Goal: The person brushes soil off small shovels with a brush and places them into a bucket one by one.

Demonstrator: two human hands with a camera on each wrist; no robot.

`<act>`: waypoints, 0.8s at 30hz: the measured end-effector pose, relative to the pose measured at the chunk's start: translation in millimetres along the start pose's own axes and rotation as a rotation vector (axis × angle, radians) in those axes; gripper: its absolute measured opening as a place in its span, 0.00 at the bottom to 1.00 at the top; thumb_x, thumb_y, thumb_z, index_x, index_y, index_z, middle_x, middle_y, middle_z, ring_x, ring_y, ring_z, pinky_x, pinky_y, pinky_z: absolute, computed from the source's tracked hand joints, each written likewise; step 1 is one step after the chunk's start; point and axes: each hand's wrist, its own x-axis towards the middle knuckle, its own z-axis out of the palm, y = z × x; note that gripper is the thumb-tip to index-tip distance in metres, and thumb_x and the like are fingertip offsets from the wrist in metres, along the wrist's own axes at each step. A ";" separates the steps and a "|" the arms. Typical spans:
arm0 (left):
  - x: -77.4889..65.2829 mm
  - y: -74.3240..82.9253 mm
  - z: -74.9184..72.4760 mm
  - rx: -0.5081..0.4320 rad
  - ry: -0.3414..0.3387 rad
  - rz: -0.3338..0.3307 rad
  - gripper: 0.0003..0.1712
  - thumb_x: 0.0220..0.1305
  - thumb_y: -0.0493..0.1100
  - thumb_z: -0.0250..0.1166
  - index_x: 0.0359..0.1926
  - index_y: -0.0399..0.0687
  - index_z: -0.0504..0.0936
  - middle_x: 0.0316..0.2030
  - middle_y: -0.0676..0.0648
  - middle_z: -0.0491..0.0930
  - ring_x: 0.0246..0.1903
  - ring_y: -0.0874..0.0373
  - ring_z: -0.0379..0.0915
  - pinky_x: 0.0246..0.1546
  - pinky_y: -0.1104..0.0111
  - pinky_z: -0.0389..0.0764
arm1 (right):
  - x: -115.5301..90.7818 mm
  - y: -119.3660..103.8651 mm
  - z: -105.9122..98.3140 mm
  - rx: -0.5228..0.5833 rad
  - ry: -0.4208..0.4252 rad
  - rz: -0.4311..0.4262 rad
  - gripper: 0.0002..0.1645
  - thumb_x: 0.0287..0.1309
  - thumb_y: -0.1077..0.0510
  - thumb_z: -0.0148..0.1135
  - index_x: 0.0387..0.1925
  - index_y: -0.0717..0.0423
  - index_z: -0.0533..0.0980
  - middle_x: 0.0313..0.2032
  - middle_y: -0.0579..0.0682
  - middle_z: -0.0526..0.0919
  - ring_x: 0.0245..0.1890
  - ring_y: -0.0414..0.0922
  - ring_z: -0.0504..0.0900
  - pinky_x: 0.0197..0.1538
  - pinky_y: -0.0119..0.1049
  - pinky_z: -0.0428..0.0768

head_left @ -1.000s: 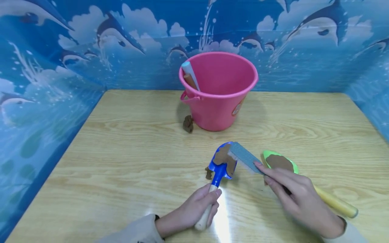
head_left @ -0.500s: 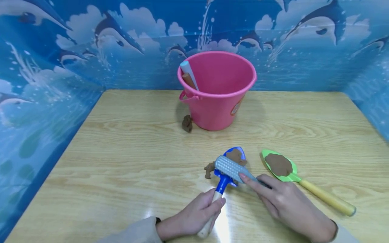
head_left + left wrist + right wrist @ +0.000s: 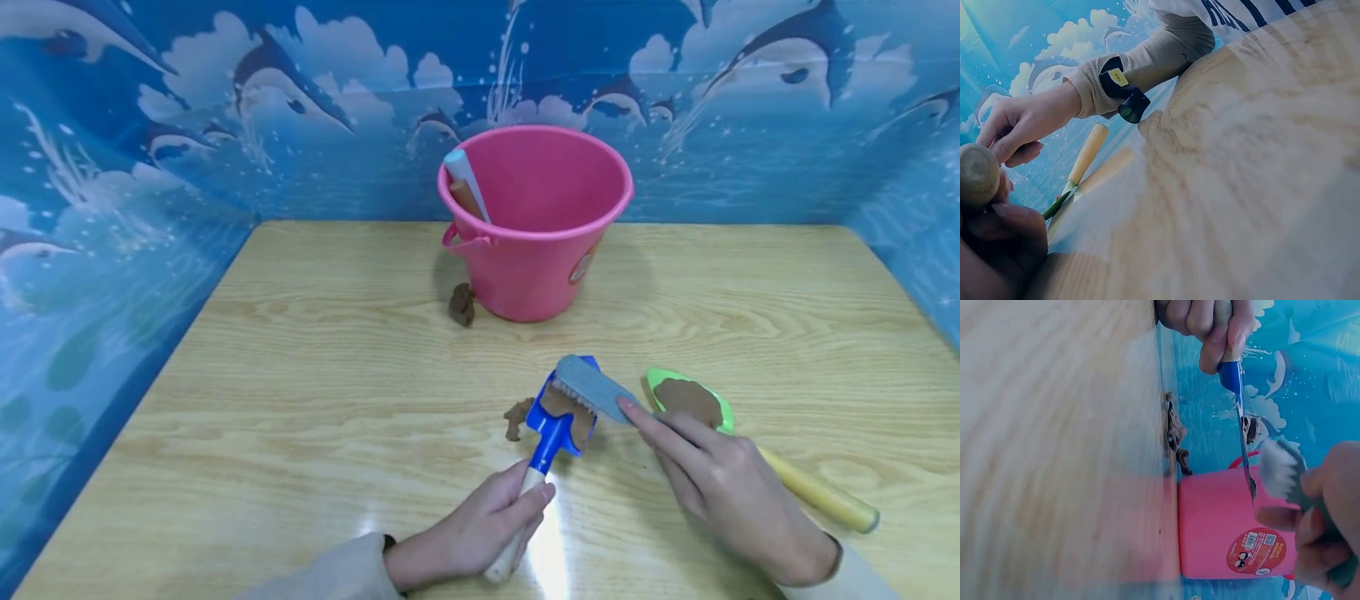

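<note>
My left hand [image 3: 476,525] grips the pale wooden handle of a small blue shovel [image 3: 553,437], holding its blade above the table. Brown clay-like mud [image 3: 558,402] is smeared over that blade. In my right hand [image 3: 720,483] is a grey-blue brush [image 3: 592,385], the index finger stretched along its back. Its white bristles [image 3: 1277,469] face the shovel; in the head view they lie over the mud, while the right wrist view shows them close to the blade. The left wrist view shows the end of the shovel handle [image 3: 977,175] in my curled fingers.
A green trowel [image 3: 727,417] with mud on it and a yellow handle lies right, partly behind my right hand. The pink bucket [image 3: 528,275] stands at the back, with two handles [image 3: 465,183] poking out. Mud clumps lie by the bucket [image 3: 462,305] and left of the shovel [image 3: 517,417].
The brush swept left and down over the shovel, then moved back up and right toward the blade's tip. The shovel shifted slightly, its blade tilting. Both hands keep their hold.
</note>
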 end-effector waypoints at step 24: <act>2.1 0.7 -1.7 -0.182 0.015 -0.025 0.16 0.75 0.47 0.45 0.34 0.38 0.62 0.12 0.53 0.65 0.09 0.66 0.62 0.10 0.76 0.63 | 4.0 6.4 -11.2 0.131 -0.060 -0.093 0.24 0.75 0.52 0.40 0.50 0.58 0.81 0.33 0.44 0.80 0.23 0.32 0.74 0.22 0.18 0.70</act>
